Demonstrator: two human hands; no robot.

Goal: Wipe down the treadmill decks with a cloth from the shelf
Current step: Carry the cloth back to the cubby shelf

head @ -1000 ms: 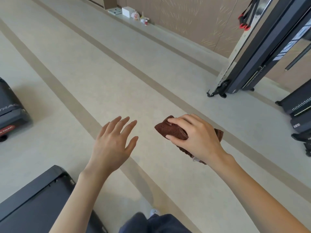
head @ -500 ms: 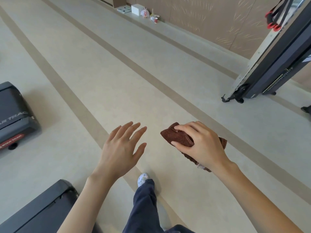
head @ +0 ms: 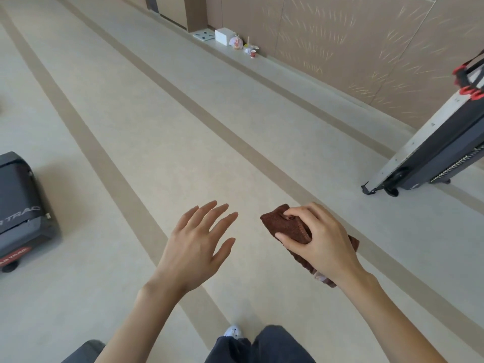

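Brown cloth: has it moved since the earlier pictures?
Yes. Gripped by the right hand, the brown cloth has travelled forward, away from the near treadmill at lower left, whose deck has almost slipped out of view.

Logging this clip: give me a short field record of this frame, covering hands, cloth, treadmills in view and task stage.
setting: pale floor with tan stripes
left hand: left hand open, fingers spread, holds nothing
right hand: right hand grips folded dark-brown terry cloth
treadmills: black treadmill at left edge; tilted-up black-and-silver treadmill at right
cloth contact: held in the air, touching no deck
task stage: cloth in hand, no deck being wiped
other: white box and small cups by the wall
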